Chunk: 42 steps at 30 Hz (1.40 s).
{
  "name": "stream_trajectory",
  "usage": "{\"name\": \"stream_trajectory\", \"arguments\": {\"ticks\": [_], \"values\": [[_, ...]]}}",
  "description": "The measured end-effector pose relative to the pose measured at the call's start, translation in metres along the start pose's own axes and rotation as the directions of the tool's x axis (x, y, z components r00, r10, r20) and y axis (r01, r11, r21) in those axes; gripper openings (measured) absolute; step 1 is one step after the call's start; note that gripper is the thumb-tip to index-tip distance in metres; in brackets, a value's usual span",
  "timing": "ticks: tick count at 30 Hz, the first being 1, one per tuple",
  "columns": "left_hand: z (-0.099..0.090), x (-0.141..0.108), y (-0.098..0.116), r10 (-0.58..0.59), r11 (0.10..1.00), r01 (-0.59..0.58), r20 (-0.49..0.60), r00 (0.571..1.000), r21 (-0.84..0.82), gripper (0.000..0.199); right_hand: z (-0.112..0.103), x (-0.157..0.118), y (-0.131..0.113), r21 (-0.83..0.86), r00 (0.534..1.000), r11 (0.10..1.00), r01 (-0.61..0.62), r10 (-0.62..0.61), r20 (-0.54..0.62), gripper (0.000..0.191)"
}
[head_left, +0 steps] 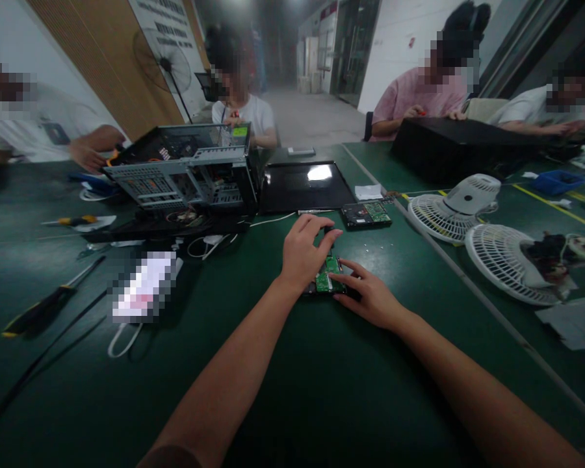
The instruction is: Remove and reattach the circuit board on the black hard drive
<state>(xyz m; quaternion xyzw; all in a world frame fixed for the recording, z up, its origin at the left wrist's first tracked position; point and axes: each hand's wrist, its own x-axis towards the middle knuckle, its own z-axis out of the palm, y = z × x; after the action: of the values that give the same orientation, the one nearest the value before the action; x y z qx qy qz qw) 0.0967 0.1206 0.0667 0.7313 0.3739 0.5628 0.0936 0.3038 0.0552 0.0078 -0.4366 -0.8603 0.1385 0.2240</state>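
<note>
A hard drive with a green circuit board [325, 281] lies on the green table between my hands. My left hand [308, 252] is bent over its far left side, thumb and fingers pinched round a small dark screwdriver [330, 235] that points down at the board. From the right, my right hand [368, 292] rests its spread fingers on the board and the drive's edge. Beyond them sits a second hard drive [366, 215]. Several tiny screws [374, 248] are scattered to the right of my left hand.
An open computer case [185, 179] stands at the back left, beside a black panel [306, 187]. A long screwdriver [53, 299] and a phone [146, 286] lie left. White fan parts [504, 260] and a black case [458, 146] are right. Several people sit around.
</note>
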Motion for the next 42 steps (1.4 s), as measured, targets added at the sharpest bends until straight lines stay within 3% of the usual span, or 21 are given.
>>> {"name": "stream_trajectory", "arguments": {"ticks": [9, 15, 20, 29, 42], "values": [[-0.0012, 0.001, 0.0002, 0.024, 1.0, -0.025, 0.046, 0.999, 0.018, 0.015, -0.0012, 0.0002, -0.0009, -0.003, 1.0, 1.0, -0.005, 0.005, 0.004, 0.045], [0.0025, -0.0012, -0.001, 0.048, 0.997, -0.048, 0.006, 0.999, -0.056, 0.007, -0.0012, -0.0003, -0.0009, 0.007, 1.0, 1.0, 0.005, -0.005, -0.002, 0.044], [0.0031, -0.0003, -0.0021, 0.029, 1.0, -0.029, -0.069, 0.997, -0.006, 0.005, -0.0016, 0.0, -0.002, 0.011, 1.0, 1.0, 0.0, 0.0, -0.007, 0.044], [0.0029, -0.001, -0.0048, 0.053, 0.998, -0.053, -0.025, 0.998, -0.027, 0.013, -0.0011, 0.0001, -0.0014, 0.004, 1.0, 1.0, 0.0, 0.0, -0.004, 0.044], [0.0054, -0.003, -0.0073, -0.022, 0.998, 0.018, -0.079, 0.997, -0.058, 0.018, -0.0022, 0.001, -0.0018, 0.008, 1.0, 1.0, 0.005, -0.005, -0.007, 0.044]]}}
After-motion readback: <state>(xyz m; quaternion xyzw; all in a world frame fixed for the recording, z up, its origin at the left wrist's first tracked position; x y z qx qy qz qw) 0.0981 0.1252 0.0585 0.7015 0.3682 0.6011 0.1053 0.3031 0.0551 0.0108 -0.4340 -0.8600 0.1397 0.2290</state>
